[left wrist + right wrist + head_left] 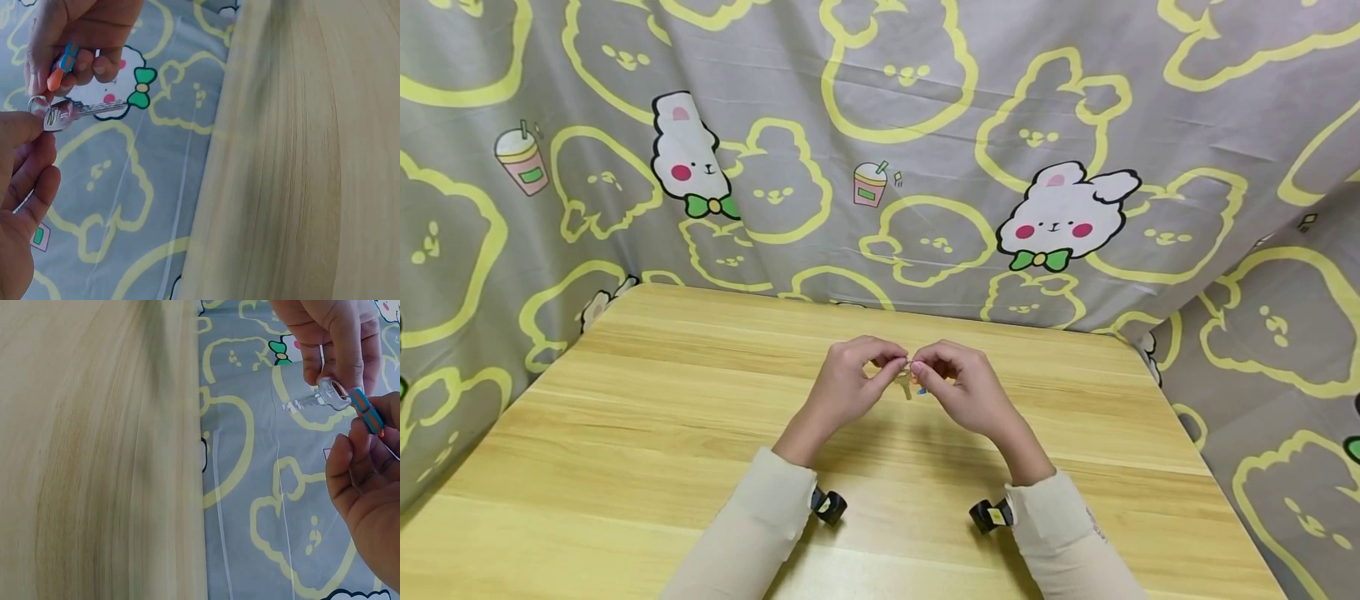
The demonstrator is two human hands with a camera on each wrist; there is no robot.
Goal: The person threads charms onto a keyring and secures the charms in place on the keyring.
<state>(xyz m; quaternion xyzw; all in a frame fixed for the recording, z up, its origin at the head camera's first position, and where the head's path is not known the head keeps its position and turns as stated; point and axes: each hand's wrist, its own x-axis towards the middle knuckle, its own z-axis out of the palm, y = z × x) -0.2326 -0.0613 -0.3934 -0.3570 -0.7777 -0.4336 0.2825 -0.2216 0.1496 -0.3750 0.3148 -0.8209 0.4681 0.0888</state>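
Above the table, both hands meet fingertip to fingertip at a small metal key ring. My left hand pinches the ring between thumb and fingers. A silver-looking key hangs from the ring; it shows as well in the right wrist view, its bow by the left fingers. My right hand pinches at the ring's other side, beside a small orange and blue charm. Fingers partly cover the ring, so whether it is spread apart cannot be seen.
A wood-grain table spreads beneath both arms. Behind it and at both sides hangs a grey curtain with yellow outlines and rabbit prints. Small black cameras are strapped at the sleeves.
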